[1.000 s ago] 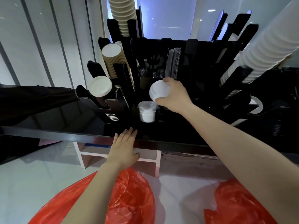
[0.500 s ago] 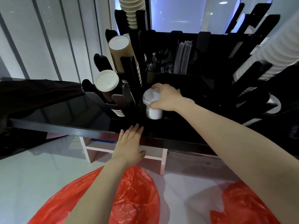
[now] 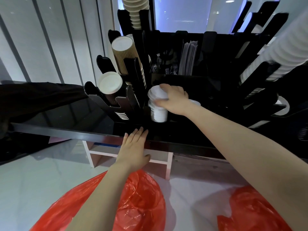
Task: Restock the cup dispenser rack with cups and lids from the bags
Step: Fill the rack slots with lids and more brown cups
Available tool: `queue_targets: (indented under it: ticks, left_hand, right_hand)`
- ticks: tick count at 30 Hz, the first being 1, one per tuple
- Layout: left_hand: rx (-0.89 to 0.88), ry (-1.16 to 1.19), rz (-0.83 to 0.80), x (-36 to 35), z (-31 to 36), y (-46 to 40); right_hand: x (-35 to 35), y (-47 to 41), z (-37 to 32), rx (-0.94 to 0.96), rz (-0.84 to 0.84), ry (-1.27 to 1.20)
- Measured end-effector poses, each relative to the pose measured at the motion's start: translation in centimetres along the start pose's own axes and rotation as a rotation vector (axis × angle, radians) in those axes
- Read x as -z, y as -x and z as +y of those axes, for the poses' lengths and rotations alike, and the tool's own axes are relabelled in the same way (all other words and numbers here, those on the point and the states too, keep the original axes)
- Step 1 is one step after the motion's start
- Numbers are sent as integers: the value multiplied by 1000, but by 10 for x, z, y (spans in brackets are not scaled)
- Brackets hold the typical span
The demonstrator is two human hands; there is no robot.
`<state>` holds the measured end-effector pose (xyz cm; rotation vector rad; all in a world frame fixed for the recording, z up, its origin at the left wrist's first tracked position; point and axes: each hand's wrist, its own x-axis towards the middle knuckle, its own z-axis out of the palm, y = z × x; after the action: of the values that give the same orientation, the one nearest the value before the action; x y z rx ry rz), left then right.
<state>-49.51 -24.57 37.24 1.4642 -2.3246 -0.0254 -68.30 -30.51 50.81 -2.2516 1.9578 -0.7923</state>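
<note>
The right hand (image 3: 173, 100) has its grip around white lids (image 3: 156, 95) atop the lid stack (image 3: 158, 112) in the black rack (image 3: 216, 84). The left hand (image 3: 133, 147) rests flat, grip released, on the desk (image 3: 58, 130) edge above a red bag (image 3: 138, 202).

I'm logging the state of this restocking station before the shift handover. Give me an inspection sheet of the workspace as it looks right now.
Surface: glossy black counter, carrying the black dispenser rack.
Job's things: white lid stack in a front slot; ribbed brown cups and white cup column loaded; two red bags on the floor.
Clutter: straws or stirrers in a back compartment.
Hands: right hand grips lids atop the stack; left hand flat on the counter edge.
Cables: nothing seen.
Surroundings: white panelled wall, pale floor.
</note>
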Motion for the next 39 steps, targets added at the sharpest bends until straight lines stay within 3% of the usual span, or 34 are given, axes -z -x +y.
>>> queue_targets:
  ticks: [9, 12, 16, 22, 27, 30, 32, 35, 39]
  left_hand:
    - [4, -4, -16, 1, 1, 0]
    - [5, -4, -22, 2, 1, 1]
    - [8, -5, -30, 3, 2, 1]
    - [14, -1, -42, 6, 4, 2]
    - [17, 3, -47, 6, 4, 2]
    - [14, 7, -49, 7, 5, 2]
    - [15, 11, -47, 7, 5, 2]
    - [11, 1, -50, 7, 4, 2]
    - [11, 9, -42, 6, 4, 2]
  right_hand:
    - [32, 21, 31, -58, 238, -279]
    - [44, 29, 47, -124, 257, -214]
    - [55, 38, 65, -208, 150, -117]
    - [58, 36, 60, -142, 17, 37]
    - [51, 31, 61, -189, -67, -49]
    - [48, 29, 60, -181, -109, 32]
    - [44, 34, 58, -164, -64, 121]
    - [37, 48, 59, -22, 146, 144]
    - [27, 62, 61, 99, 110, 282]
